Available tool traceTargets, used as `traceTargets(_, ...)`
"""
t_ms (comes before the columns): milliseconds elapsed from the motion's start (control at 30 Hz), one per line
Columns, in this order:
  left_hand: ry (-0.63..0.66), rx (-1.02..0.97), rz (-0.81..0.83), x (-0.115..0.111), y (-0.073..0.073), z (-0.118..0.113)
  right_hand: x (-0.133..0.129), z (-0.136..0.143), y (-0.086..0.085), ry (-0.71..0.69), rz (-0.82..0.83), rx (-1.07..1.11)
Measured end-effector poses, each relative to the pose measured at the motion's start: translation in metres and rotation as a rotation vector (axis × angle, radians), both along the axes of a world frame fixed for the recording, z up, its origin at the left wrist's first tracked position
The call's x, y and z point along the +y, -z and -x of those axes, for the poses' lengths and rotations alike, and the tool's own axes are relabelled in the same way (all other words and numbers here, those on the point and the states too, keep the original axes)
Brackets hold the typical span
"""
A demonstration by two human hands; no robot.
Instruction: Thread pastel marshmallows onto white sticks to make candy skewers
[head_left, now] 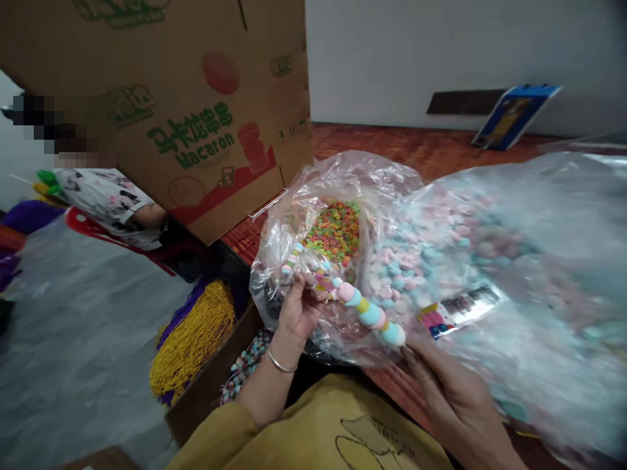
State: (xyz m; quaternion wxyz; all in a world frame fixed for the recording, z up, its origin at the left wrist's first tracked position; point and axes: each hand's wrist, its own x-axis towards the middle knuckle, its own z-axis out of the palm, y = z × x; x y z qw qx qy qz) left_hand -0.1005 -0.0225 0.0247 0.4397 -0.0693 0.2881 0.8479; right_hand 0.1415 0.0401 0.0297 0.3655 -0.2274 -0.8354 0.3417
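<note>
A candy skewer (375,316) of pink, pale blue and yellow pieces slants across the middle of the view. My left hand (298,312), with a silver bangle on its wrist, pinches its upper end near a piece of printed wrapper. At the lower end, the fingertips of my right hand (448,391) are closed at the last whitish-blue piece; exactly what they grip is partly hidden. Behind the skewer, an open clear bag holds small orange, green and yellow candy rings (337,228). Pink, blue and white candies (401,271) fill the plastic bag to the right.
A large cardboard box (196,130) stands at back left. Beyond it sits a person (108,202) on a red chair (93,225). A shiny printed wrapper (465,310) lies on the right bag. Wrapped candies (245,365) fill a box below left, beside yellow and purple cords (196,339).
</note>
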Motion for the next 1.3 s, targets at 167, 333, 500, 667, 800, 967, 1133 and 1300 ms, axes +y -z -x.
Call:
traceTargets(167, 0.131, -0.001, 0.022, 0.019, -0.006, -0.034, 0.001, -0.041, 0.001, 0.108, -0.156, -0.035)
traceTargets(333, 0.214, 0.084, 0.016, 0.028, -0.012, -0.056, 0.003, -0.071, -0.002, 0.120, -0.245, -0.120)
traceTargets(500, 0.221, 0.268, 0.027, 0.032, -0.017, -0.066, 0.001, -0.095, -0.008, 0.193, -0.424, -0.217)
traceTargets(667, 0.242, 0.457, 0.041, 0.033, -0.014, -0.070, -0.002, -0.104, -0.018, 0.256, -0.530, -0.307)
traceTargets(800, 0.268, 0.535, 0.067, 0.036, -0.009, -0.074, -0.004, -0.105, -0.019, 0.297, -0.542, -0.297)
traceTargets(967, 0.321, 0.611, 0.090, 0.042, -0.007, -0.078, -0.010, -0.104, -0.015, 0.272, -0.461, -0.198)
traceTargets(1133, 0.396, 0.629, -0.007, 0.047, -0.003, -0.080, -0.013, -0.104, -0.008, 0.142, 0.082, -0.068)
traceTargets(1300, 0.395, 0.514, -0.006, 0.053, -0.009, -0.095, -0.021, -0.098, 0.000, 0.152, 0.497, -0.028)
